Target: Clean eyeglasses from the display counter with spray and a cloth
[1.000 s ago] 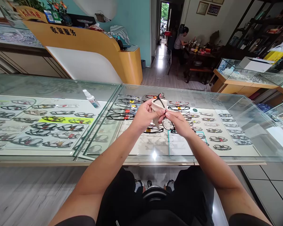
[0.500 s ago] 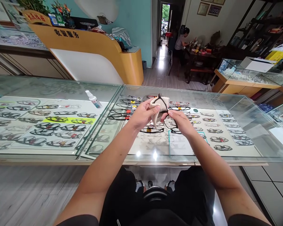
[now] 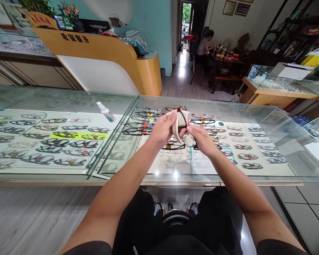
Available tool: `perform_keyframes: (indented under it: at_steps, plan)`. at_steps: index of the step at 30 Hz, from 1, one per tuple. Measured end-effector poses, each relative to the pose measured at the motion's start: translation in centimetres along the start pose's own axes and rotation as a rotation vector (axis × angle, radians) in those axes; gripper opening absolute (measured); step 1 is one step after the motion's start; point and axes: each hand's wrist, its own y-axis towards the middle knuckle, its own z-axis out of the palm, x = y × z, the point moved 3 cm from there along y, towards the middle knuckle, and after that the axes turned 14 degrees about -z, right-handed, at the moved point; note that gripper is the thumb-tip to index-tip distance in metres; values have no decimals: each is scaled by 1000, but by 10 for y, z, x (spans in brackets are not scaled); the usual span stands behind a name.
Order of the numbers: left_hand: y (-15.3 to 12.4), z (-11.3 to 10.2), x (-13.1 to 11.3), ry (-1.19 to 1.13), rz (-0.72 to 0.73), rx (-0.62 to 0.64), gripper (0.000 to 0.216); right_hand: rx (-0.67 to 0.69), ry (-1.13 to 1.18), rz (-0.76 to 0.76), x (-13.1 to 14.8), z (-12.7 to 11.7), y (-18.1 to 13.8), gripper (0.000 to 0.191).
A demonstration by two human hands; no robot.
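Note:
My left hand (image 3: pixel 163 130) is closed on a beige cleaning cloth (image 3: pixel 182 119), which is folded around one lens area of a pair of black-framed eyeglasses (image 3: pixel 182 126). My right hand (image 3: pixel 200 138) pinches the same eyeglasses at the frame, to the right of the cloth. Part of the frame and one lens hang below my right fingers; the cloth and fingers hide the rest. Both hands are held over the glass display case (image 3: pixel 154 180). A white spray bottle (image 3: pixel 105 112) stands on the glass to the left of my hands.
Rows of eyeglasses (image 3: pixel 70 161) lie in the case on both sides. A yellow counter (image 3: pixel 149 71) stands beyond at left. Farther back, a person (image 3: pixel 203 47) sits at a dark table (image 3: pixel 228 61). Another glass case (image 3: pixel 284 88) is at right. A black round stool part (image 3: pixel 177 216) shows between my legs.
My left thumb has moved up and inward over the cloth. The eyeglasses have turned slightly, and less of the lower lens shows by my right hand. Both hands keep their hold.

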Motion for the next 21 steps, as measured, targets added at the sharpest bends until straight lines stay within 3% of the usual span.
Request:
perform_keyframes:
  at_steps: [4, 9, 14, 19, 21]
  plan:
    - [-4, 2, -6, 58, -35, 118, 58, -56, 105, 41, -6, -5, 1, 48]
    - [-2, 5, 0, 40, 85, 23, 55, -20, 43, 1, -8, 5, 0, 54]
    - [1, 4, 8, -41, 81, -106, 57, -1, -105, -40, -2, 12, -2, 57]
    - [0, 1, -3, -93, 20, -3, 64, -9, -126, -65, 9, 8, -3, 55]
    - [-1, -4, -12, -121, 44, -17, 60, 4, -168, -98, 20, 5, -3, 55]
